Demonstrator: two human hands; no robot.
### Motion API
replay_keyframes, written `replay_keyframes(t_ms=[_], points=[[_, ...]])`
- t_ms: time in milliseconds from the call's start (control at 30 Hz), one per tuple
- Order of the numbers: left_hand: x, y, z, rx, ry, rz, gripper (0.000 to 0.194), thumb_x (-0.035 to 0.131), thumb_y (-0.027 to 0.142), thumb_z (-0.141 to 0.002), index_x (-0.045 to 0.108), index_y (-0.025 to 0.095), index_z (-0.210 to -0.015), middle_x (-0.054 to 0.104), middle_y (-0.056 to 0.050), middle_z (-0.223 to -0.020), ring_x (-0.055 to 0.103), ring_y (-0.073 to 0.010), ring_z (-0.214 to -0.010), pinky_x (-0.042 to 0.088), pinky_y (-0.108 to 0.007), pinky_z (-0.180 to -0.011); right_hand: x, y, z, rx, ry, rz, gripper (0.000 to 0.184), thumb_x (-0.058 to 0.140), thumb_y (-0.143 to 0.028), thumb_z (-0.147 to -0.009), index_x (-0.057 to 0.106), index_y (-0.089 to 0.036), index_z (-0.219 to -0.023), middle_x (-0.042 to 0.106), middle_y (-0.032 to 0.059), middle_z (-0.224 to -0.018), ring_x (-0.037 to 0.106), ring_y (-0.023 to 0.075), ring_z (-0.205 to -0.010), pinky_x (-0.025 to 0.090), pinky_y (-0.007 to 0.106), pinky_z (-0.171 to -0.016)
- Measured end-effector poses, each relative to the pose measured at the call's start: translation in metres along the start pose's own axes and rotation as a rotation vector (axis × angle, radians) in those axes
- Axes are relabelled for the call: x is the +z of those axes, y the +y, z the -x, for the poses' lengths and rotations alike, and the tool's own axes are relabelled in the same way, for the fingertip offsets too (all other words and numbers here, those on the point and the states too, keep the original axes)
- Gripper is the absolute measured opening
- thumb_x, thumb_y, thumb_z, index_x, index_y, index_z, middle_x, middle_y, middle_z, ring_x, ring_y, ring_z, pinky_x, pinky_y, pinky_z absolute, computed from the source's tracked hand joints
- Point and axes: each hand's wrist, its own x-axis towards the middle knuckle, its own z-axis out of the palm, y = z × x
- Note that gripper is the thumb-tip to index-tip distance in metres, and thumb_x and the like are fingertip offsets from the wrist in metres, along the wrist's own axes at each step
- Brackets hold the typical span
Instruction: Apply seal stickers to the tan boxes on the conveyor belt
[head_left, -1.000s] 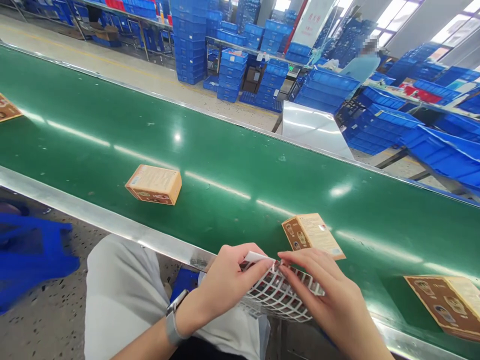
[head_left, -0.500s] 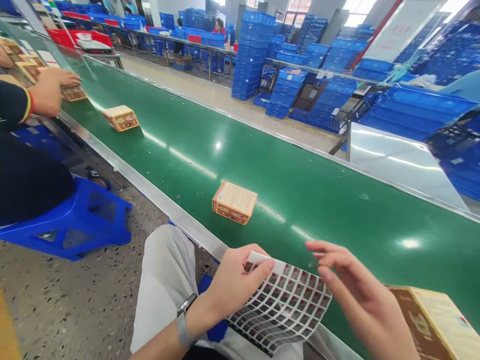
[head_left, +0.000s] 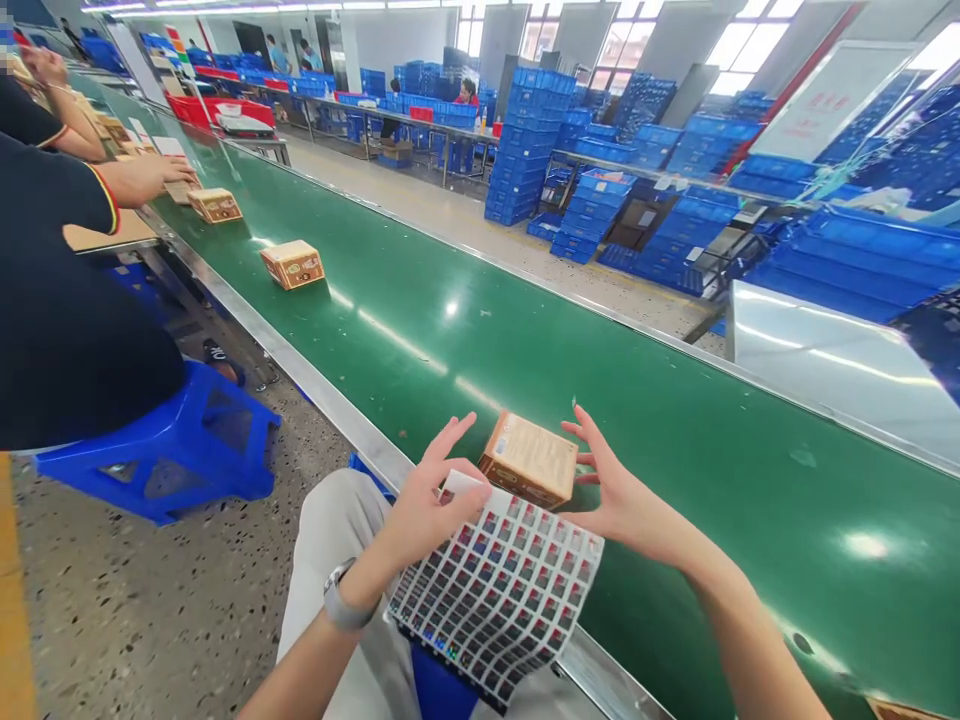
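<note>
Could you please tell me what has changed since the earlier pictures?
The right hand has left the sticker sheet and spreads open beside the printed carton, which has come rightward along the green conveyor belt, closer to the hands. The left hand still holds the sheet.

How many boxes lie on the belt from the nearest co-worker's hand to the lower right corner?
4: near box between left hand and right hand; middle box farther up; far box by the co-worker's hand; corner box, cut off. Others may be hidden.
</note>
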Motion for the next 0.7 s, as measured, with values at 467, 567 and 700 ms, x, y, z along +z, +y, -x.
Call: replay_keyframes(t_ms=[467,567,700], points=[[0.007,-0.003,-0.002,-0.005,-0.215,0.058,0.018,0.064,0.033,-0.083,0.072,0.020,-0.074,0.035,-0.006,-0.164,0.035,-0.0421,-0.147,0.057,-0.033,-0.064,-0.017,0.010,-0.013,0.234,0.387,-0.411,0.076,0.064,-0.064,-0.085,0.039,-0.029,-0.147,0.065,0.0102,-0.131,0.073,0.0284,-0.097,0.063,0.046,-0.091],[0.013,-0.002,-0.002,0.087,-0.165,0.003,0.015,0.063,0.027,-0.080,0.073,0.020,-0.072,0.041,-0.005,-0.161,0.046,-0.0363,-0.139,0.050,-0.048,-0.101,-0.002,0.002,-0.023,0.212,0.393,-0.550,0.070,0.064,-0.059,-0.087,0.040,-0.031,-0.147,0.064,0.0073,-0.135,0.072,0.0263,-0.106,0.061,0.041,-0.096],[0.013,0.000,0.004,0.187,-0.102,-0.131,0.015,0.062,0.021,-0.079,0.074,0.022,-0.071,0.056,-0.004,-0.150,0.047,-0.0344,-0.136,0.039,-0.057,-0.112,0.005,-0.006,-0.041,0.177,0.365,-0.659,0.066,0.076,-0.057,-0.077,0.055,-0.029,-0.133,0.067,0.0075,-0.130,0.071,0.0270,-0.107,0.060,0.041,-0.097]])
